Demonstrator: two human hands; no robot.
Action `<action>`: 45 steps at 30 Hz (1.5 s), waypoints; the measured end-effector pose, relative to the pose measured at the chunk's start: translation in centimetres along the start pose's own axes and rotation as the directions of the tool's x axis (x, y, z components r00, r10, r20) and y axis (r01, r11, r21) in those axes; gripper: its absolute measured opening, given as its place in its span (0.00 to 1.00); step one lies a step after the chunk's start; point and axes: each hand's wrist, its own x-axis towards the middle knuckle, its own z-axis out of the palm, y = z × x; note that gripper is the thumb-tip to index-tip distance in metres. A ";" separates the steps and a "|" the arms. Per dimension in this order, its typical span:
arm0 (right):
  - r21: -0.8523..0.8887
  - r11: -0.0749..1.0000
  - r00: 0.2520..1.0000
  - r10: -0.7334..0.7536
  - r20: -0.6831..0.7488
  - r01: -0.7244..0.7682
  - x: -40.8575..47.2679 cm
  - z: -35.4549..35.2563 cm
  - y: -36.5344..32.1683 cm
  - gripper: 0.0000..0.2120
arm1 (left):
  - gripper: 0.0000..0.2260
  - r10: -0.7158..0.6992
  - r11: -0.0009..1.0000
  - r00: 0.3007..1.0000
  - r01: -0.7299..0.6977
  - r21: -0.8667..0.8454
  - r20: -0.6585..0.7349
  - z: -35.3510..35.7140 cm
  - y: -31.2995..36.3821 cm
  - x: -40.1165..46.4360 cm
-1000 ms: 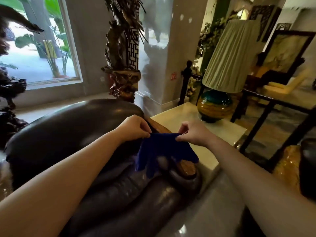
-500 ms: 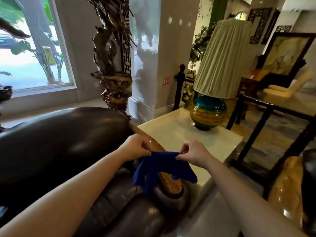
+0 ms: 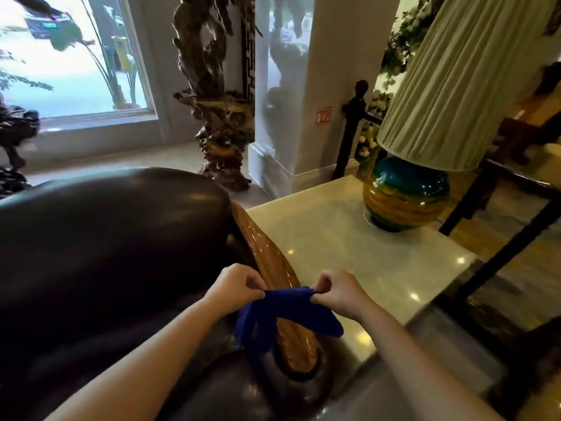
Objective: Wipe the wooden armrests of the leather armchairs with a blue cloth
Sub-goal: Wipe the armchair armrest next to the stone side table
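Both hands now sit farther forward along the wooden armrest (image 3: pixel 274 268) | left hand (image 3: pixel 235 288) and right hand (image 3: pixel 341 294) pinch blue cloth (image 3: pixel 288 314), stretched across armrest beside desk (image 3: pixel 349 253) edge | wiping likely underway

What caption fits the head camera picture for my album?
Two hands, left and right, stretch a blue cloth over the armchair's wooden armrest beside a lamp.

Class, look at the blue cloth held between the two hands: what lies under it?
Under the blue cloth runs the glossy wooden armrest of the leather armchair. The strip directly beneath the cloth is covered and cannot be seen.
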 end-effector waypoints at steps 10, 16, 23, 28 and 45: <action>-0.004 0.996 0.961 -0.089 0.261 0.093 11.7 1.9 8.4 0.08 | 0.09 -0.295 0.954 0.953 0.291 -0.075 -0.061 7.7 -3.4 7.4; -0.021 0.994 0.944 -0.099 0.316 0.111 17.4 3.1 12.6 0.09 | 0.12 -0.435 0.898 0.894 0.420 -0.132 -0.112 12.2 -5.7 11.7; -0.033 0.992 0.875 -0.094 0.476 0.124 27.2 8.2 18.6 0.08 | 0.11 -0.515 0.850 0.857 0.509 -0.132 -0.011 17.1 -12.0 19.8; -0.029 0.991 0.902 -0.106 0.419 0.130 35.7 11.2 17.6 0.06 | 0.05 -0.515 0.852 0.856 0.506 -0.137 -0.040 14.8 -15.9 26.7; -0.173 0.964 0.937 -0.240 -0.254 0.200 40.5 19.1 18.5 0.32 | 0.27 -0.559 0.804 0.415 0.483 -0.347 -0.718 23.2 -19.4 32.1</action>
